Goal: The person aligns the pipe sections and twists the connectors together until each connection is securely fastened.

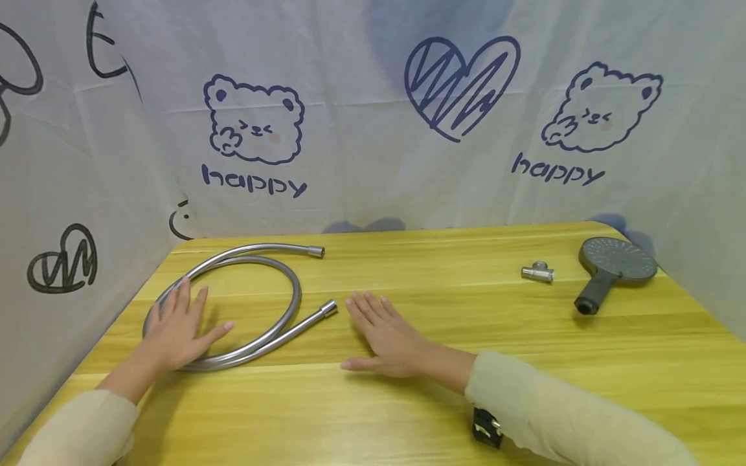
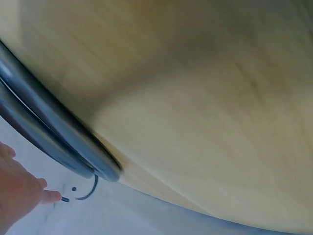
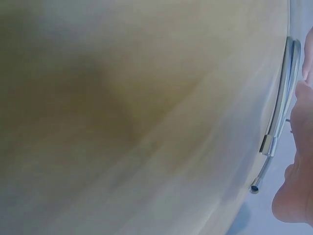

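A silver-grey shower hose [image 1: 294, 294] lies coiled on the left of the table, its two metal end fittings pointing right. Over the coil's left side is my left hand [image 1: 177, 333], fingers spread and holding nothing; whether it touches the hose I cannot tell. My right hand [image 1: 387, 336], palm down with straight fingers, is just right of the nearer hose end [image 1: 329, 308] and grips nothing. In the left wrist view, two strands of hose [image 2: 54, 115] run past the left hand [image 2: 19, 191]. The right wrist view shows the hose [image 3: 281, 105] beside the right hand [image 3: 298, 161].
At the table's right lie a dark grey shower head [image 1: 619, 259] with its handle toward me and a small chrome T-shaped fitting [image 1: 539, 272]. Wood-grained boards form the tabletop [image 1: 280, 414]. White cloth [image 1: 361, 155] with drawings hangs behind it and at both sides.
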`<action>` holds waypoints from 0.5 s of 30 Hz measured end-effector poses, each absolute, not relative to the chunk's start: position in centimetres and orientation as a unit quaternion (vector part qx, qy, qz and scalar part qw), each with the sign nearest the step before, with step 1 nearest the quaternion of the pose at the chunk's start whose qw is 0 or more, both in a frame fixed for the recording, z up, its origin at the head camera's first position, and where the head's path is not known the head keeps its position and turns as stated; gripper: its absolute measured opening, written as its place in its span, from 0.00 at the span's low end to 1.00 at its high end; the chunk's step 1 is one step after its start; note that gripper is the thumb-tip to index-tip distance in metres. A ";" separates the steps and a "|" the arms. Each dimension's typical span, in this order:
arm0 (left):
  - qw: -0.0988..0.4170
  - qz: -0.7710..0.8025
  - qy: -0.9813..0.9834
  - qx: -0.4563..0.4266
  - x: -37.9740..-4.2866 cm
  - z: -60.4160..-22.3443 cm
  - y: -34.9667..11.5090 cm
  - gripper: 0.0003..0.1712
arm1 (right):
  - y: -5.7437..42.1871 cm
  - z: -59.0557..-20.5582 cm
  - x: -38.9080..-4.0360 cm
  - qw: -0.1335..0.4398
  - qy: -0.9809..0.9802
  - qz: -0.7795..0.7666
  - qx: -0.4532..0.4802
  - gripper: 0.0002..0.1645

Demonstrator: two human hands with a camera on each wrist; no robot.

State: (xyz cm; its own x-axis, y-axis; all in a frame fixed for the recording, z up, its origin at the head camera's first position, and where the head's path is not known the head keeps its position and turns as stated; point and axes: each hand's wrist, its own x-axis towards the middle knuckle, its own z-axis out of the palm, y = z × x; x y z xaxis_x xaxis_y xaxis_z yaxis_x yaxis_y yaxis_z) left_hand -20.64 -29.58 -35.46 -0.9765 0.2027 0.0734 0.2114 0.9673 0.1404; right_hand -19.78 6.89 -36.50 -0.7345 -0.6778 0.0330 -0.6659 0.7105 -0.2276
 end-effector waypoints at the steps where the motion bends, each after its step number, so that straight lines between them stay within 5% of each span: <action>1: 0.029 -0.072 -0.992 -0.102 -20.8 -35.5 -29.7 0.54 | 6.7 -36.5 -19.8 0.027 0.925 -0.111 -0.363 0.57; 15: 0.021 -0.094 -0.992 -0.081 -22.2 -35.7 -31.4 0.55 | 4.0 -36.8 -20.6 0.021 0.919 -0.092 -0.382 0.55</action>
State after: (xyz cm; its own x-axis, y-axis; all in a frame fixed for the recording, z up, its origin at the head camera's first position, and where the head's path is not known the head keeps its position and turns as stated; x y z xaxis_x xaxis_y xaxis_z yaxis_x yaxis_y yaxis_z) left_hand -22.16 -31.38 -35.72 -0.9861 0.1561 0.0577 0.1642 0.9691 0.1839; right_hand -20.65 4.04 -36.75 -0.7072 -0.7064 0.0316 -0.6986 0.6911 -0.1852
